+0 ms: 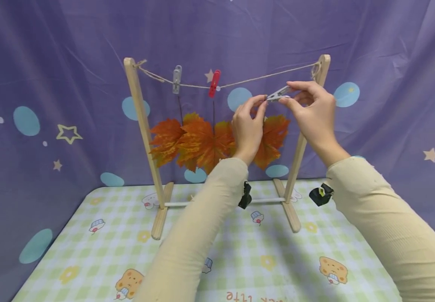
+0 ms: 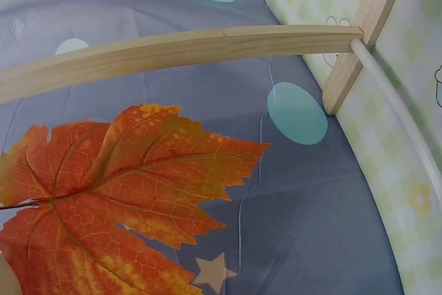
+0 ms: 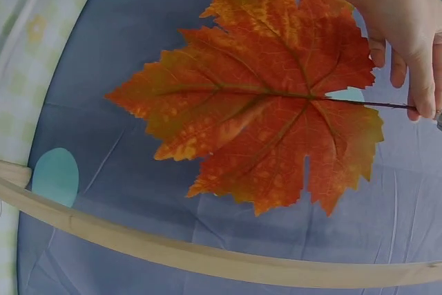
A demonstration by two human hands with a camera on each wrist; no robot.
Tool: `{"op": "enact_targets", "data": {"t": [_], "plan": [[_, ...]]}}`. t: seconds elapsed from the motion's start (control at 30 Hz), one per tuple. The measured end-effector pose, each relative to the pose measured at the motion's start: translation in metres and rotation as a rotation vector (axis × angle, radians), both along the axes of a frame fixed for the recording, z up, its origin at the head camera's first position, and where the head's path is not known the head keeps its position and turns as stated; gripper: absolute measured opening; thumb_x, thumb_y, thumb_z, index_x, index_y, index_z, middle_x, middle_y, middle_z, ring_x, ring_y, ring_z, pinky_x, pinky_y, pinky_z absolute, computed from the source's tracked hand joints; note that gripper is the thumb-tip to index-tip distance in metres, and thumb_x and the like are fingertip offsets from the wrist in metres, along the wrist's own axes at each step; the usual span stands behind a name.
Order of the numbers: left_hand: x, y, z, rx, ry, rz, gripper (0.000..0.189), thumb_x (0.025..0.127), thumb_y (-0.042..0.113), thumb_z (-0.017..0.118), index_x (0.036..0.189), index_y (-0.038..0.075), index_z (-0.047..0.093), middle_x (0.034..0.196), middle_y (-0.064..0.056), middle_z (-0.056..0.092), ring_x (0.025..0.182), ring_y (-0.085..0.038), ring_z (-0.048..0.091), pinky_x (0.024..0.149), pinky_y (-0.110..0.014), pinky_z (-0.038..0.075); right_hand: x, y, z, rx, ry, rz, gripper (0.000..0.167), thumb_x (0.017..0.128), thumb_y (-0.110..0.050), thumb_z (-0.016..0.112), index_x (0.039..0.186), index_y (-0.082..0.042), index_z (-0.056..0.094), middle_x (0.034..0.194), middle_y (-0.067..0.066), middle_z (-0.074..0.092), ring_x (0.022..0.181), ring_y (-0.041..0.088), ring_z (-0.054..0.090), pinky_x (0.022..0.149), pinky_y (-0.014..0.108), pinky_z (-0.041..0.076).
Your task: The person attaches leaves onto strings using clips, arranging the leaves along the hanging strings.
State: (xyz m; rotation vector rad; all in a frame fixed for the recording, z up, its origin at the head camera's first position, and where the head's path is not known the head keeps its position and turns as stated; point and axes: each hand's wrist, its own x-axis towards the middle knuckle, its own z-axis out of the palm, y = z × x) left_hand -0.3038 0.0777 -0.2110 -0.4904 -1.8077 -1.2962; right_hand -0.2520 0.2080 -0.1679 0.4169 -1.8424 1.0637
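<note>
Between thumb and fingers my left hand (image 1: pixel 248 128) pinches the thin dark stem (image 3: pixel 383 105) of an orange maple leaf (image 3: pixel 276 94). The leaf hangs below that hand, partly hidden by it in the head view. My right hand (image 1: pixel 313 111) grips a grey clothespin (image 1: pixel 279 94) by its handle ends, its nose right at the left fingertips. Behind the hands, a twine line (image 1: pixel 266 76) sags between two posts. Further left, another grey clothespin (image 1: pixel 177 79) and a red clothespin (image 1: pixel 214 84) sit on the line, with orange leaves (image 1: pixel 202 142) hanging by their stems.
The wooden posts (image 1: pixel 143 113) stand on feet (image 1: pixel 162 218) joined by a white rod (image 1: pixel 266 201). Under the rack lies a green checked tablecloth (image 1: pixel 108 256) with cartoon prints. A purple curtain (image 1: pixel 70 54) with stars and dots hangs behind.
</note>
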Motion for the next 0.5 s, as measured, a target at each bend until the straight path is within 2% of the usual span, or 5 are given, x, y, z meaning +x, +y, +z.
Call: {"op": "enact_targets", "data": {"t": [0.2, 0.5], "plan": [[-0.003, -0.003, 0.004, -0.002, -0.025, -0.006, 0.023, 0.096, 0.027, 0.067, 0.115, 0.016, 0.075, 0.096, 0.005, 0.074, 0.079, -0.011, 0.060, 0.069, -0.024, 0.041, -0.002, -0.003, 0.009, 0.026, 0.020, -0.028, 0.029, 0.081, -0.011, 0.083, 0.107, -0.001, 0.075, 0.098, 0.011, 0.071, 0.071, 0.003, 0.056, 0.073, 0.016, 0.047], [-0.002, -0.005, 0.008, -0.002, -0.090, -0.016, 0.025, 0.096, 0.028, 0.067, 0.117, 0.016, 0.074, 0.101, 0.007, 0.074, 0.082, -0.009, 0.059, 0.070, -0.022, 0.042, -0.007, -0.004, 0.018, 0.052, 0.007, -0.050, 0.027, 0.082, -0.014, 0.083, 0.104, 0.000, 0.075, 0.097, 0.008, 0.071, 0.070, 0.004, 0.057, 0.073, 0.016, 0.047]]}}
